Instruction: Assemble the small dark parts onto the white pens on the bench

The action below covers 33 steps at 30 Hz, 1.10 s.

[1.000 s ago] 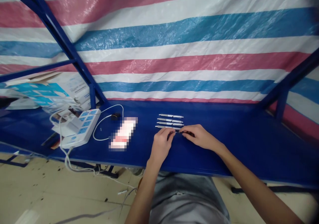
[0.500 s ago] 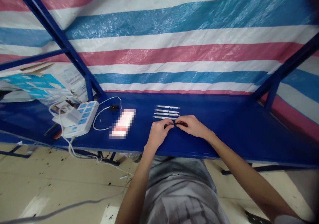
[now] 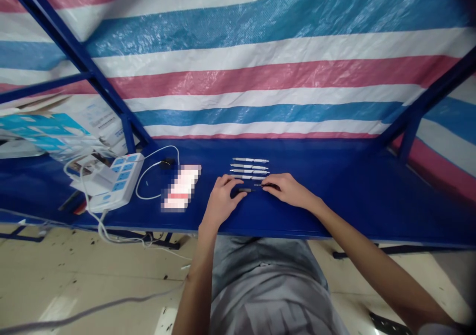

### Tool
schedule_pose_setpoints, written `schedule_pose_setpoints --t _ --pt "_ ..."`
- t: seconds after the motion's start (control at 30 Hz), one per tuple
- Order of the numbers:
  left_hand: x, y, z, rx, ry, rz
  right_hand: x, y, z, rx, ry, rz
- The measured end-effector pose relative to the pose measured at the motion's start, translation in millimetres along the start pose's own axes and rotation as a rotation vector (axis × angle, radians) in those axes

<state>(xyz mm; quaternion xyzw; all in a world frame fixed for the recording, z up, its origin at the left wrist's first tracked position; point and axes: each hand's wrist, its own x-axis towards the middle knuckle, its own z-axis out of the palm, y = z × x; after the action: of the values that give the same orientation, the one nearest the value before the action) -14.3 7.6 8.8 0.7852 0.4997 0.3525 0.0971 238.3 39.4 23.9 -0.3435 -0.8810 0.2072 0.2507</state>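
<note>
Above the desk's front half, my right hand (image 3: 284,186) pinches a dark pen part (image 3: 274,186) whose thin tip points left. My left hand (image 3: 221,198) lies to the left with thumb and fingers apart. By its thumb tip is a short grey pen barrel piece (image 3: 245,190), which seems to rest on the desk. Just beyond both hands, several white-and-grey pens (image 3: 250,167) lie side by side in a row, tips to the left. The nearest pen is partly covered by my left fingertips.
A phone with a blurred screen (image 3: 182,188) lies left on the blue desk (image 3: 334,176). Further left are a white power strip (image 3: 121,181), looping white cables (image 3: 137,186) and stacked boxes (image 3: 70,126). Blue frame bars (image 3: 107,92) and a striped sheet (image 3: 253,77) stand behind.
My hands have drawn apart; the left moved left and opened, leaving the grey barrel piece beside its thumb. A thin tip now shows from the part in my right hand.
</note>
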Motion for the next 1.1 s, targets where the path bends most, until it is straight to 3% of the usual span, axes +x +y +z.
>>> schedule_pose_setpoints --t 0.17,0.37,1.1 --pt "-5.4 -3.6 3.0 -0.035 -0.054 -0.059 0.5 2.2 0.3 -0.007 0.003 0.006" --pt "-8.6 0.7 0.3 -0.102 -0.016 -0.097 0.0 1.8 -0.3 -0.031 -0.001 -0.019" --pt "-10.6 1.3 0.6 -0.116 0.015 -0.035 -0.8 1.3 1.9 -0.068 -0.003 -0.046"
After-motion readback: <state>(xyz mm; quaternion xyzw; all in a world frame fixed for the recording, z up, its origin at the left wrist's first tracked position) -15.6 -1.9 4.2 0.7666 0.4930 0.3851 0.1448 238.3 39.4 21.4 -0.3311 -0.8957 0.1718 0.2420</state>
